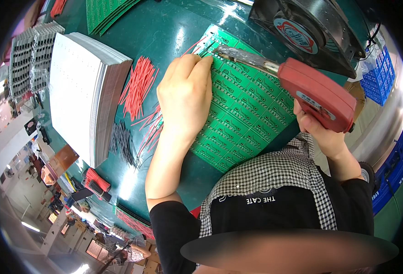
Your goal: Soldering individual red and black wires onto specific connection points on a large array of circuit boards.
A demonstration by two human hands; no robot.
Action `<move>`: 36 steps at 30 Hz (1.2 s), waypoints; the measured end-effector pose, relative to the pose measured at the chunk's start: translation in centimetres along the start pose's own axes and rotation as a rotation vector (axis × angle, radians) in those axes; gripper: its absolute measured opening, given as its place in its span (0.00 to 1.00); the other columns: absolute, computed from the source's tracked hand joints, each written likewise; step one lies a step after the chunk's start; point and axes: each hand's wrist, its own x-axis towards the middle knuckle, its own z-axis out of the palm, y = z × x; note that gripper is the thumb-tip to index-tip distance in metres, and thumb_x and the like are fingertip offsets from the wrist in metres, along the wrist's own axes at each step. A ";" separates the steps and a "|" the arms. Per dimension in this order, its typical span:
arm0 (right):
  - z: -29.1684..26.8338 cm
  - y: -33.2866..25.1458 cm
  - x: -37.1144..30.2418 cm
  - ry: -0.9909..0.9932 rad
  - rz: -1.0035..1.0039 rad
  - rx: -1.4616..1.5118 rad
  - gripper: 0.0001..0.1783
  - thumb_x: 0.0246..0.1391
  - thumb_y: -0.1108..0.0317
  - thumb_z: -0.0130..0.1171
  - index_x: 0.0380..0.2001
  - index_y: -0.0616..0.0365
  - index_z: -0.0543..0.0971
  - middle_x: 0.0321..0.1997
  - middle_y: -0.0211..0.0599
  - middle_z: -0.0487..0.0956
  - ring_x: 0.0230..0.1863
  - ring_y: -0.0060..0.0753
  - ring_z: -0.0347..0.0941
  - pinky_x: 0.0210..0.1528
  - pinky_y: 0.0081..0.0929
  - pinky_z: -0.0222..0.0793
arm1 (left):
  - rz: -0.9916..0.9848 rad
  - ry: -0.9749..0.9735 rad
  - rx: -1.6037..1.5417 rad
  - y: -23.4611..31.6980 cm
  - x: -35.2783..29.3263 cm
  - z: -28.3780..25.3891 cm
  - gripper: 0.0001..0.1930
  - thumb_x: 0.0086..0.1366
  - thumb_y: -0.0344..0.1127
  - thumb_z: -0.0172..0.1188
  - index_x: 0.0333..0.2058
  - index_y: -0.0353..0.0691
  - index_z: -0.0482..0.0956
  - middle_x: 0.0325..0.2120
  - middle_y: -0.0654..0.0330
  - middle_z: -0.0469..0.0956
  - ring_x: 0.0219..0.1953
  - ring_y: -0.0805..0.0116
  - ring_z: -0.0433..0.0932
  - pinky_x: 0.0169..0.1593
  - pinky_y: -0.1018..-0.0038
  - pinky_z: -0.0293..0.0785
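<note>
The left forearm stretches from the near side toward the far side, its wrist roughly straight. The left hand lies back-up, fingers bent and bunched. Nearer and to the right, the right hand curls in a grip, partly hidden, the right forearm slanting in from the near right.

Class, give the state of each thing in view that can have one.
Board: in one piece.
Red tool: held, tip at board.
Right hand: gripping red tool.
Left hand: bent, at board.
Red wires: loose, heaped.
Black wires: loose, heaped.
White sheets: stacked.
Fan: running or not, unclear.
</note>
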 end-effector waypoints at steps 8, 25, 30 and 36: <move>0.3 -0.2 -0.1 0.014 -0.015 0.001 0.14 0.43 0.76 0.60 0.36 0.62 0.73 0.30 0.29 0.74 0.32 0.20 0.69 0.34 0.19 0.66 | -0.049 0.048 -0.061 0.0 -0.1 -0.1 0.06 0.46 0.24 0.57 0.27 0.35 0.76 0.23 0.58 0.72 0.26 0.62 0.73 0.31 0.71 0.70; 0.2 0.3 -0.3 0.035 -0.043 -0.158 0.20 0.47 0.60 0.59 0.37 0.64 0.69 0.20 0.28 0.65 0.20 0.19 0.61 0.22 0.16 0.57 | -0.017 -0.003 -0.031 0.2 0.1 -0.2 0.05 0.46 0.24 0.56 0.26 0.35 0.75 0.23 0.57 0.72 0.26 0.61 0.72 0.32 0.70 0.70; 0.7 -0.5 0.0 0.023 -0.025 0.094 0.22 0.43 0.77 0.60 0.45 0.60 0.71 0.41 0.35 0.75 0.42 0.24 0.71 0.43 0.19 0.66 | -0.020 -0.009 -0.036 0.3 0.2 -0.1 0.05 0.46 0.24 0.56 0.26 0.35 0.75 0.22 0.57 0.71 0.26 0.61 0.72 0.32 0.70 0.70; 0.5 -0.3 0.0 -0.021 -0.041 0.127 0.25 0.45 0.78 0.57 0.49 0.61 0.67 0.45 0.38 0.73 0.43 0.25 0.71 0.42 0.19 0.66 | -0.030 -0.012 -0.031 0.3 0.1 -0.4 0.05 0.47 0.24 0.56 0.26 0.34 0.75 0.22 0.57 0.71 0.27 0.61 0.72 0.31 0.70 0.70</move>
